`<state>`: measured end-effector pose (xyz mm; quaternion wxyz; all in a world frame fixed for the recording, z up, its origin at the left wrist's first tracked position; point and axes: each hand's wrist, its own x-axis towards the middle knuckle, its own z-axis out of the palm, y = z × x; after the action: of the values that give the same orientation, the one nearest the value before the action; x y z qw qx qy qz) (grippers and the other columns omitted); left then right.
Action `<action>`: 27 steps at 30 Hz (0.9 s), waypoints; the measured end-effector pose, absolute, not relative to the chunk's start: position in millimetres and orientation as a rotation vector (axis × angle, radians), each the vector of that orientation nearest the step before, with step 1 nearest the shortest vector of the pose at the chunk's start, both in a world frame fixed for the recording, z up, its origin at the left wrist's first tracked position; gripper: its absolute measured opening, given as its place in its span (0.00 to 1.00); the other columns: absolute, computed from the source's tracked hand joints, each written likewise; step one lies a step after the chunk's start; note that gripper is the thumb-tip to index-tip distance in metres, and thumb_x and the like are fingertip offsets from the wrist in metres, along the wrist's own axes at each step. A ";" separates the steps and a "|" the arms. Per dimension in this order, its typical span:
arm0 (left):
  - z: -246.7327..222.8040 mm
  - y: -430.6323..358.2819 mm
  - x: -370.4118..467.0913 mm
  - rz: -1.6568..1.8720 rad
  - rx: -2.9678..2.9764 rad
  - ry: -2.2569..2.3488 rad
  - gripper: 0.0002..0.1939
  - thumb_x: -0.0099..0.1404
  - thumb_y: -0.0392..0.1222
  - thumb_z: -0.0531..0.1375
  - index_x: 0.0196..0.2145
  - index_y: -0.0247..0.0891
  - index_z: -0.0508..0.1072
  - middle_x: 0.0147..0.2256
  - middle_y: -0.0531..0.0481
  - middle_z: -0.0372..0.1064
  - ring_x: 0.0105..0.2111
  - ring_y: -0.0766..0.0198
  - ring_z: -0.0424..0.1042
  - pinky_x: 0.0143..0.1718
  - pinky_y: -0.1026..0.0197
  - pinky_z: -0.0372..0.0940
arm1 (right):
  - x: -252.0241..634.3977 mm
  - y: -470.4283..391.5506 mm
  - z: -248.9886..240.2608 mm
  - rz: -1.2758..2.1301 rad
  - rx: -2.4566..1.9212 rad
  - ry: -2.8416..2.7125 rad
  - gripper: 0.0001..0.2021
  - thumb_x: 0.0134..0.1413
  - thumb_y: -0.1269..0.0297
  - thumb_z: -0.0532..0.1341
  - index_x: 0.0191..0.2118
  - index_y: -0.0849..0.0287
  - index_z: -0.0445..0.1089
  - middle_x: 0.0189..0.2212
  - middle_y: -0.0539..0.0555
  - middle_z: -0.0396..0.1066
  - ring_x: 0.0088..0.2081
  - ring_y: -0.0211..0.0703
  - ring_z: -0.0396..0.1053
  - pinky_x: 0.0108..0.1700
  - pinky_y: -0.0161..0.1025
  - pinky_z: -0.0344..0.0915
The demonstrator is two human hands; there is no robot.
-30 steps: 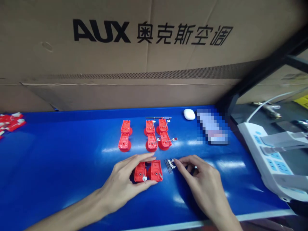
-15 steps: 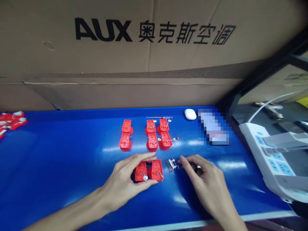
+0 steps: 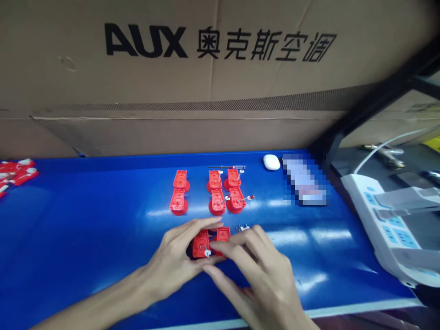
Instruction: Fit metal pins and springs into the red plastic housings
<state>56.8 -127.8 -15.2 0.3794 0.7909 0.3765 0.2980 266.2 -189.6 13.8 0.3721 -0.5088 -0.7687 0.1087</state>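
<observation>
Two red plastic housings (image 3: 200, 243) stand side by side, open face up, on the blue table. My left hand (image 3: 175, 252) is wrapped around the pair from the left, fingers along the far side and thumb along the near side. A small white-tipped metal pin (image 3: 207, 252) sticks out of the left housing. Over the right housing (image 3: 223, 234) reaches my right hand (image 3: 263, 268), covering its near part. Its thumb and forefinger are apart, close to the white tip. Thin metal parts (image 3: 242, 228) lie partly hidden behind the right hand.
Farther back stand several more red housings (image 3: 178, 200), some with metal pins. A thin metal rod (image 3: 220, 167) lies behind them. At the back right are a white rounded object (image 3: 271, 162) and a blurred-out rectangle (image 3: 305, 181). A power strip (image 3: 388, 229) sits at right, cardboard (image 3: 172, 133) behind.
My right hand has moved left from beside the thin metal parts to over the right housing, its fingers now near the white-tipped pin. My left hand keeps its place around the housings.
</observation>
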 end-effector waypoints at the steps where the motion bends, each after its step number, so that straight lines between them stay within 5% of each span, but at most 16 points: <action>1: -15.6 -127.4 56.2 0.767 2.021 0.949 0.32 0.71 0.44 0.74 0.68 0.52 0.71 0.59 0.49 0.81 0.55 0.54 0.84 0.58 0.54 0.80 | 262.0 -188.6 11.5 0.245 -1.324 -1.971 0.07 0.70 0.60 0.69 0.50 0.53 0.78 0.39 0.54 0.78 0.38 0.47 0.71 0.38 0.43 0.71; 11: -13.3 -128.0 55.1 0.734 2.032 0.941 0.31 0.71 0.42 0.73 0.68 0.54 0.71 0.59 0.52 0.81 0.55 0.56 0.84 0.59 0.55 0.78 | 272.7 -191.4 26.0 0.456 -1.255 -1.620 0.10 0.69 0.69 0.68 0.51 0.49 0.80 0.38 0.52 0.80 0.35 0.44 0.74 0.42 0.45 0.73; 15: -13.1 -130.9 57.2 0.731 2.020 1.003 0.34 0.67 0.43 0.76 0.67 0.53 0.72 0.57 0.53 0.82 0.54 0.56 0.84 0.60 0.54 0.78 | 297.7 -194.2 23.4 0.491 -1.612 -1.319 0.07 0.68 0.56 0.70 0.46 0.48 0.84 0.33 0.51 0.80 0.31 0.44 0.74 0.44 0.48 0.76; 22: -14.0 -130.3 57.5 0.740 2.035 1.007 0.33 0.67 0.43 0.76 0.66 0.53 0.73 0.57 0.52 0.82 0.54 0.55 0.84 0.59 0.54 0.79 | 327.7 -204.2 -13.1 0.680 -1.836 -1.195 0.20 0.65 0.43 0.70 0.52 0.51 0.83 0.45 0.56 0.85 0.32 0.45 0.80 0.30 0.38 0.75; 27: -13.4 -129.8 57.9 0.741 2.043 1.002 0.32 0.68 0.43 0.76 0.66 0.53 0.73 0.57 0.52 0.82 0.54 0.54 0.84 0.59 0.52 0.79 | 333.2 -206.6 -27.8 0.603 -1.867 -1.271 0.18 0.69 0.42 0.66 0.51 0.50 0.83 0.48 0.54 0.85 0.40 0.48 0.83 0.42 0.41 0.77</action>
<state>57.9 -129.8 -13.4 0.3654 0.7947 0.3898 0.2882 333.2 -206.6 -27.8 0.3910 -0.7351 -0.5004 0.2375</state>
